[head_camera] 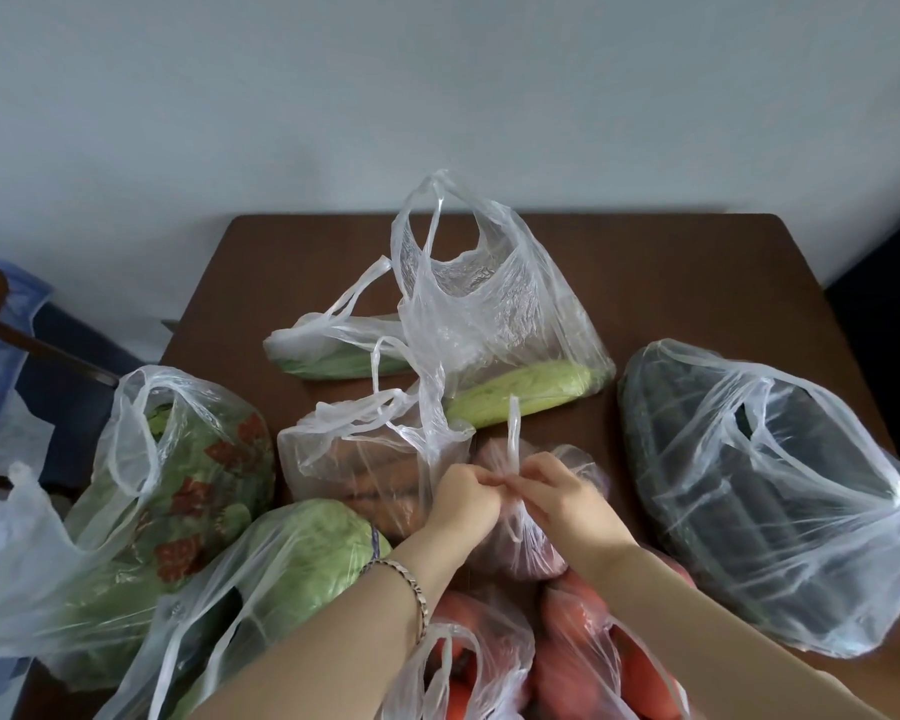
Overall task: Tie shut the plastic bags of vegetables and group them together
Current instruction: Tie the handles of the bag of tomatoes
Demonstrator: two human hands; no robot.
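Pinched the handles (514, 433) of the small reddish-vegetable bag (528, 553) with left hand (461, 493) and right hand (557, 491), mid-knot. Found cabbage bag (302, 548), carrot bag (354, 470), tomato bag (489, 636) open; judged mostly undone.

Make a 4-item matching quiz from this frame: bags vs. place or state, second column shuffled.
Column 1
1. dark-vegetable bag
2. carrot bag
3. cabbage bag
4. reddish-produce bag

Column 2
A. handles pinched by left hand and right hand
B. right side of the table, mouth open
C. front left, pale green inside
D. centre, just left of the left hand

Pairs: 1-B, 2-D, 3-C, 4-A
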